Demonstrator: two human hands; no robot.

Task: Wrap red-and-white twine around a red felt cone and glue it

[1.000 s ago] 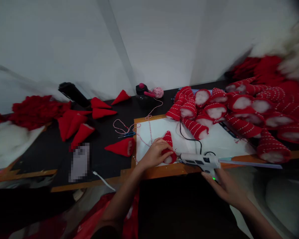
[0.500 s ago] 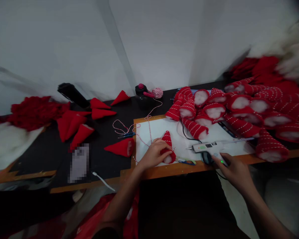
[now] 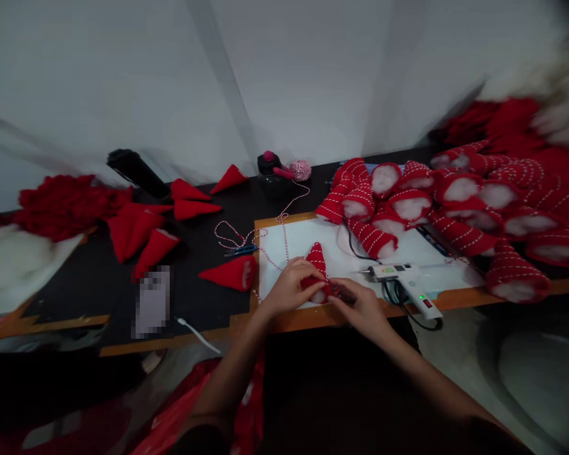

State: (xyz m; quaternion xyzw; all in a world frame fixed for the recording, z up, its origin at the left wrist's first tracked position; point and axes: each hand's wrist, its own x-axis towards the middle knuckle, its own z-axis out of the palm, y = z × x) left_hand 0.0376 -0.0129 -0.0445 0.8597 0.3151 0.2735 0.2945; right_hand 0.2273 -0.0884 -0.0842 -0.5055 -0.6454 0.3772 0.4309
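Observation:
My left hand (image 3: 294, 285) is closed round a red stuffed felt cone (image 3: 316, 256), wound with red-and-white twine, its tip pointing away from me. White stuffing shows at its near end. My right hand (image 3: 360, 306) pinches the cone's right edge near that open end; whether the twine's end lies between its fingertips is hidden. Just right of this hand, a white glue gun (image 3: 410, 287) lies on the white board, nozzle to the left. The twine (image 3: 285, 243) leads back from the cone to a ball of twine (image 3: 300, 169).
A heap of twine-wrapped cones (image 3: 410, 205) fills the right side. Plain red cones (image 3: 227, 273) lie to the left, with small blue-handled snips (image 3: 241, 251) beside the board. A black bottle (image 3: 269, 177), a phone (image 3: 152, 302) and a white cable (image 3: 198, 335) are on the table.
My right hand has let go of the glue gun, leaving it on the board, and moved left to the cone. The small scissors beside the cone are no longer visible.

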